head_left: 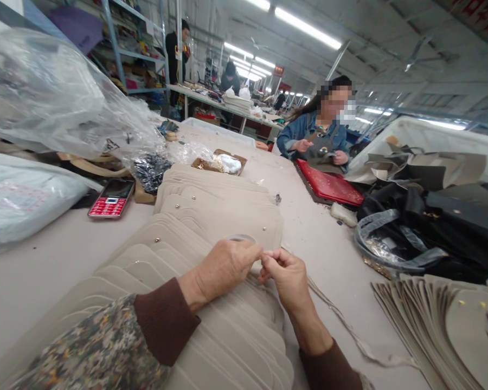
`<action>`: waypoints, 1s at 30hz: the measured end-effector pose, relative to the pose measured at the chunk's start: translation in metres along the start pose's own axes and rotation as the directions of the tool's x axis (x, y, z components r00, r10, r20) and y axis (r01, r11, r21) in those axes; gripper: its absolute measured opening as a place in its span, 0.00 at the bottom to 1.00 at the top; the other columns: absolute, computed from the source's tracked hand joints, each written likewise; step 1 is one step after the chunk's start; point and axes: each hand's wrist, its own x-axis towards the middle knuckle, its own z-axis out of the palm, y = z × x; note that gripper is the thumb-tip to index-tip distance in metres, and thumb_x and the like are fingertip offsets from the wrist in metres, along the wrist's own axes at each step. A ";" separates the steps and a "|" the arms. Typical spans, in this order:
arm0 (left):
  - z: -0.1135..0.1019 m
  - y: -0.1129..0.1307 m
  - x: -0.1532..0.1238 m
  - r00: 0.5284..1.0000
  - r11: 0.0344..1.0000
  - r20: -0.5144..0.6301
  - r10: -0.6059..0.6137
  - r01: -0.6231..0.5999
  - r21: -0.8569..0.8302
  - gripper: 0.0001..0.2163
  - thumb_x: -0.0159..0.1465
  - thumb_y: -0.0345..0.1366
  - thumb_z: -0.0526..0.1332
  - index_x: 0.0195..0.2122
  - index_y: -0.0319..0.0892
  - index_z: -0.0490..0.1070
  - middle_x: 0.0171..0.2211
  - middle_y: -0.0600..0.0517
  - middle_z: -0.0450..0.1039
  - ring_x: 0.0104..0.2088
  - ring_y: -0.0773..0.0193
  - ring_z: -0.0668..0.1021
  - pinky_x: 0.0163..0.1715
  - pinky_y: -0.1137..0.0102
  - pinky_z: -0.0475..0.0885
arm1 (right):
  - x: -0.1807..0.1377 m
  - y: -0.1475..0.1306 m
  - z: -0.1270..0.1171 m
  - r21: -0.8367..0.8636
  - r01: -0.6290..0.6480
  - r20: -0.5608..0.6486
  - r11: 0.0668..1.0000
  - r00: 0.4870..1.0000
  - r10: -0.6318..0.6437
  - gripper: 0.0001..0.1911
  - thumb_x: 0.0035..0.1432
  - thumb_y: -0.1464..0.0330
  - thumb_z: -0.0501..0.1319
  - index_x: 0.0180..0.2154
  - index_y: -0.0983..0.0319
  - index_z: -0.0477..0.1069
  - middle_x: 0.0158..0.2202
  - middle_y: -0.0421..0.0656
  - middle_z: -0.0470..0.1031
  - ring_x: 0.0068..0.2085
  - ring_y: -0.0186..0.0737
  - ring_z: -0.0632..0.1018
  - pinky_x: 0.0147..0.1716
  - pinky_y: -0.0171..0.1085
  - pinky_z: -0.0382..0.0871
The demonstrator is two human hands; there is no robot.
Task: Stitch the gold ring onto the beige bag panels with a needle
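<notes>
My left hand [225, 266] and my right hand [285, 273] meet over fanned stacks of beige bag-shaped pieces [179, 287]. Thumb and fingers are pinched together on both hands, their tips almost touching. What lies between the fingertips is too small to make out. Just behind my left hand shows the curved edge of a pale round thing [242, 237], mostly hidden. Small gold studs [157, 240] sit on several of the beige pieces. A thin beige strip [350, 327] trails over the table on the right, beside my right wrist.
A red keypad phone [111, 199] and plastic-wrapped bundles [28, 197] lie left. Behind the stacks is a small cardboard tray [238, 165]. Rightward are a black bag [443, 227], more beige pieces [435, 325] and a red pad [329, 184]. A co-worker [319, 132] sits across the table.
</notes>
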 end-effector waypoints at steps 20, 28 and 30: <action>0.010 -0.012 -0.001 0.979 0.983 0.097 -0.182 0.177 0.056 0.05 0.68 0.29 0.52 0.37 0.42 0.66 0.31 0.52 0.71 0.29 0.62 0.73 0.27 0.70 0.62 | 0.014 0.028 -0.033 0.112 -0.269 0.177 0.957 0.953 0.247 0.20 0.40 0.58 0.73 0.30 0.65 0.73 0.24 0.44 0.79 0.26 0.38 0.81 0.29 0.35 0.77; 0.008 -0.012 -0.001 0.980 0.987 0.118 -0.159 0.155 0.044 0.05 0.68 0.30 0.52 0.37 0.41 0.66 0.32 0.50 0.71 0.34 0.60 0.72 0.35 0.66 0.64 | 0.018 0.028 -0.016 -0.155 -0.013 0.201 0.988 0.979 0.045 0.15 0.48 0.58 0.67 0.28 0.65 0.73 0.22 0.43 0.78 0.23 0.35 0.78 0.26 0.33 0.73; 0.008 -0.013 -0.001 0.980 0.986 0.117 -0.163 0.158 0.050 0.06 0.68 0.29 0.51 0.36 0.41 0.66 0.32 0.50 0.71 0.34 0.60 0.72 0.34 0.67 0.64 | 0.020 0.028 -0.020 -0.132 -0.058 0.164 0.990 0.983 0.080 0.16 0.47 0.57 0.67 0.29 0.65 0.73 0.22 0.42 0.78 0.23 0.36 0.78 0.26 0.33 0.73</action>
